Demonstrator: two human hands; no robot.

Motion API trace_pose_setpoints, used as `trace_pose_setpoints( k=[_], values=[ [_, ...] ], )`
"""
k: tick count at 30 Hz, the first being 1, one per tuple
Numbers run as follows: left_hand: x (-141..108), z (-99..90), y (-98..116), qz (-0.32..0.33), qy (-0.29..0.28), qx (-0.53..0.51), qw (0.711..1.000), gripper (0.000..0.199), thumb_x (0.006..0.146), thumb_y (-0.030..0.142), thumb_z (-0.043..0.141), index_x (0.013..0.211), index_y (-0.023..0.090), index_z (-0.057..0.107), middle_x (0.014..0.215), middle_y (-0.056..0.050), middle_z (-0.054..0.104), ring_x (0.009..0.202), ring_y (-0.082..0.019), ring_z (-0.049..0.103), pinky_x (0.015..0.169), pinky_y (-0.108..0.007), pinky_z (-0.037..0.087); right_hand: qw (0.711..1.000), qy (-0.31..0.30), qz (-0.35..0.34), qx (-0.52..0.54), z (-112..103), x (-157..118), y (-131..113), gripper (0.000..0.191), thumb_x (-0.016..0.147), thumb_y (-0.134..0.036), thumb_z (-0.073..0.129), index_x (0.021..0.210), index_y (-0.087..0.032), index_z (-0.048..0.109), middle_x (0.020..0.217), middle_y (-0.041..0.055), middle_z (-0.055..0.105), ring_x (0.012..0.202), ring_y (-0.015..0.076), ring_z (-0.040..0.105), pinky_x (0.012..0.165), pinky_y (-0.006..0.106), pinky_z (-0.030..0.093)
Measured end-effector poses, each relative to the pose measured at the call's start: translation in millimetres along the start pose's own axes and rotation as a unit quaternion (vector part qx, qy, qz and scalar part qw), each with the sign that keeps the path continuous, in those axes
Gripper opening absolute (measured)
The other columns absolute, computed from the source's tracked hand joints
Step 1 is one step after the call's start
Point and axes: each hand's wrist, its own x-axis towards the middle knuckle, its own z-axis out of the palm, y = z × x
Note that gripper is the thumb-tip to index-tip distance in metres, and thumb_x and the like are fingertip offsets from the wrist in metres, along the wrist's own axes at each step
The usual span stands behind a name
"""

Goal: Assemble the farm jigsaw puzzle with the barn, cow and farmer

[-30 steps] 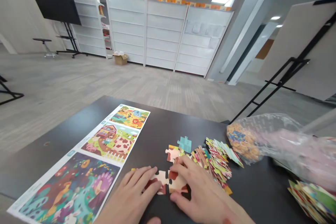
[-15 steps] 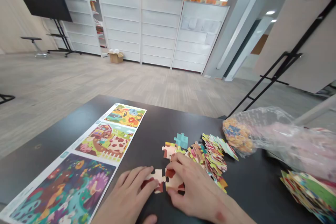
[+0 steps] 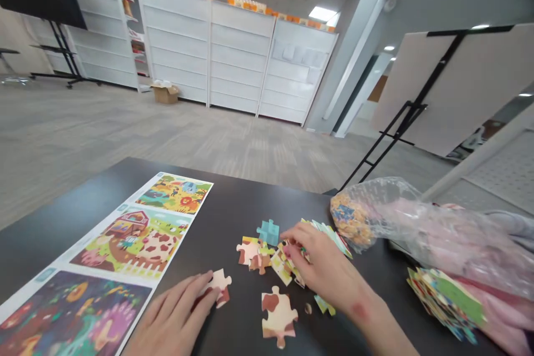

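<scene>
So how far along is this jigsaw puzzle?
It looks early. Done: only small groups sit together, such as the cream-and-brown pieces. In hand: the left hand rests on a cream piece, and the right hand is at the loose pile. Left: the plastic bag holds many more pieces, and a colourful stack lies beside it.

My right hand (image 3: 323, 270) is down on the pile of puzzle pieces (image 3: 287, 261), and that heap blocks the straight way forward. Farther right, the plastic bag (image 3: 367, 217) and the stack of pieces (image 3: 444, 303) stand in my way. My left hand (image 3: 171, 317) has open tabletop (image 3: 242, 311) between it and the loose piece (image 3: 278, 316), with the picture sheet (image 3: 137, 245) just beyond my fingers on the left.
</scene>
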Motion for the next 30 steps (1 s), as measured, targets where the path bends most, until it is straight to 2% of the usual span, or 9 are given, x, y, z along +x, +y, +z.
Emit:
trace_pose_setpoints(
  k=[3, 7, 9, 12, 15, 17, 21, 26, 30],
  values=[
    [-5, 12.2, -3, 0.008, 0.001, -0.01, 1.0, 0.069, 0.087, 0.064, 0.066, 0.147, 0.035, 0.05, 0.146, -0.004, 0.062, 0.121, -0.031, 0.065, 0.091, -0.035, 0.053, 0.998, 0.057, -0.037, -0.005, 17, 5, 4, 0.033, 0.094, -0.01, 0.047, 0.118, -0.017, 0.068, 0.116, 0.0103, 0.068, 0.111, 0.0241, 0.06, 0.099, 0.042, 0.048],
    [-2, 10.3, -4, 0.032, -0.007, -0.02, 0.999, 0.068, 0.087, 0.06, 0.068, 0.147, 0.035, 0.049, 0.145, -0.003, 0.063, 0.12, -0.03, 0.066, 0.091, -0.035, 0.056, 0.997, 0.02, -0.078, 0.001, 53, 8, -5, 0.052, 0.089, -0.022, 0.062, 0.141, -0.02, 0.057, 0.148, 0.0111, 0.056, 0.138, 0.0299, 0.046, 0.115, 0.05, 0.036],
    [2, -0.5, -2, 0.031, -0.02, -0.032, 0.999, 0.064, 0.086, 0.053, 0.07, 0.145, 0.035, 0.052, 0.145, -0.003, 0.063, 0.121, -0.031, 0.066, 0.093, -0.036, 0.057, 0.997, 0.004, -0.079, 0.008, 65, 9, -9, 0.05, 0.088, -0.022, 0.063, 0.138, -0.023, 0.06, 0.144, 0.0081, 0.061, 0.135, 0.0282, 0.049, 0.114, 0.049, 0.036],
    [13, -28.1, 5, -0.011, -0.081, -0.059, 0.995, 0.057, 0.087, 0.036, 0.068, 0.143, 0.034, 0.054, 0.149, -0.004, 0.059, 0.129, -0.031, 0.06, 0.102, -0.039, 0.055, 0.998, 0.014, -0.065, 0.02, 70, 11, -12, 0.045, 0.08, -0.012, 0.061, 0.123, -0.023, 0.067, 0.122, 0.0055, 0.07, 0.119, 0.0244, 0.058, 0.105, 0.043, 0.041],
    [25, -57.3, 15, -0.064, -0.146, -0.097, 0.983, 0.055, 0.085, 0.025, 0.066, 0.139, 0.032, 0.058, 0.149, -0.005, 0.058, 0.133, -0.03, 0.057, 0.108, -0.042, 0.052, 0.998, 0.026, -0.058, 0.024, 67, 8, -15, 0.049, 0.073, -0.007, 0.062, 0.119, -0.022, 0.068, 0.116, 0.006, 0.068, 0.111, 0.0244, 0.06, 0.099, 0.042, 0.045],
    [32, -70.1, 20, -0.095, -0.169, -0.119, 0.974, 0.055, 0.083, 0.021, 0.066, 0.138, 0.031, 0.06, 0.149, -0.005, 0.059, 0.134, -0.03, 0.056, 0.11, -0.043, 0.05, 0.997, 0.019, -0.064, 0.026, 67, 6, -19, 0.042, 0.077, -0.008, 0.063, 0.115, -0.024, 0.07, 0.114, 0.0054, 0.067, 0.108, 0.0236, 0.062, 0.096, 0.04, 0.046],
    [41, -77.1, 25, -0.125, -0.192, -0.15, 0.962, 0.053, 0.085, 0.02, 0.063, 0.136, 0.03, 0.061, 0.149, -0.005, 0.057, 0.137, -0.03, 0.052, 0.114, -0.044, 0.045, 0.998, 0.026, -0.051, 0.007, 72, 7, -25, 0.02, 0.086, -0.012, 0.065, 0.099, -0.024, 0.073, 0.106, 0.0053, 0.067, 0.102, 0.0242, 0.063, 0.092, 0.04, 0.049],
    [44, -75.8, 23, -0.119, -0.225, -0.174, 0.951, 0.054, 0.081, 0.018, 0.066, 0.133, 0.029, 0.062, 0.146, -0.006, 0.06, 0.135, -0.032, 0.052, 0.112, -0.046, 0.045, 0.998, 0.055, -0.031, 0.014, 71, 6, -35, 0.02, 0.08, -0.018, 0.079, 0.098, -0.024, 0.073, 0.11, 0.0062, 0.065, 0.105, 0.0263, 0.062, 0.094, 0.041, 0.05],
    [46, -93.4, 24, -0.126, -0.231, -0.199, 0.944, 0.047, 0.077, 0.016, 0.067, 0.123, 0.029, 0.067, 0.137, -0.005, 0.065, 0.129, -0.03, 0.056, 0.108, -0.043, 0.047, 0.998, -0.019, -0.053, 0.04, 70, -6, -49, 0.029, 0.073, -0.028, 0.086, 0.099, -0.026, 0.073, 0.113, 0.0062, 0.066, 0.108, 0.0282, 0.062, 0.095, 0.042, 0.053]
  ],
)
